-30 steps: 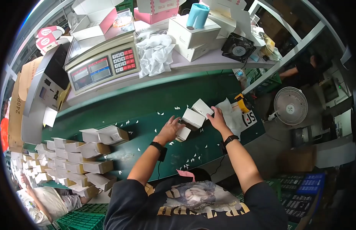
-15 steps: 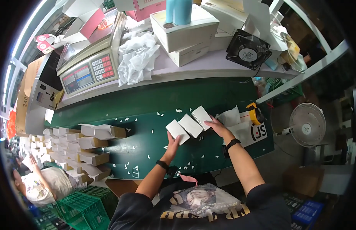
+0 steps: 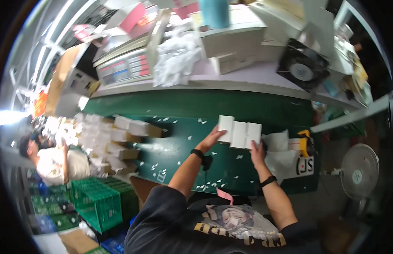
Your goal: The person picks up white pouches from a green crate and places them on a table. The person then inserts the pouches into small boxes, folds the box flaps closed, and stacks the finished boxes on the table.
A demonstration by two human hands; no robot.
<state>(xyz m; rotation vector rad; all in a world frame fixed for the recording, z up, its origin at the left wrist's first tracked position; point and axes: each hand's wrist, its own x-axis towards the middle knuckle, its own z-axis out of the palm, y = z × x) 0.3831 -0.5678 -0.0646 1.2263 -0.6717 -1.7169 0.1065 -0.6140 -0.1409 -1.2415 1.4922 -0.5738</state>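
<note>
Three small white boxes sit side by side above the green tabletop (image 3: 192, 150): a left box (image 3: 226, 128), a middle box (image 3: 238, 134) and a right box (image 3: 253, 133). The left one stands a little farther out than the other two. My left hand (image 3: 212, 139) grips the left box at its outer side, thumb on top. At the near end of the right box, my right hand (image 3: 258, 154) holds on with the thumb on its face. The undersides of the boxes and some fingertips are hidden. Black bands circle both my wrists.
Rows of pale open cartons (image 3: 131, 126) fill the table's left end. White scraps lie scattered about. To the right are a white plastic bag (image 3: 277, 142) and a yellow tape dispenser (image 3: 305, 144). A shelf (image 3: 222, 80) spans the far side. Another person (image 3: 52, 163) works at left.
The view has swung, shifting the scene rightward. The three boxes have turned from a slanted row to a nearly straight one, and my right hand has moved from the far-right side to the near end.
</note>
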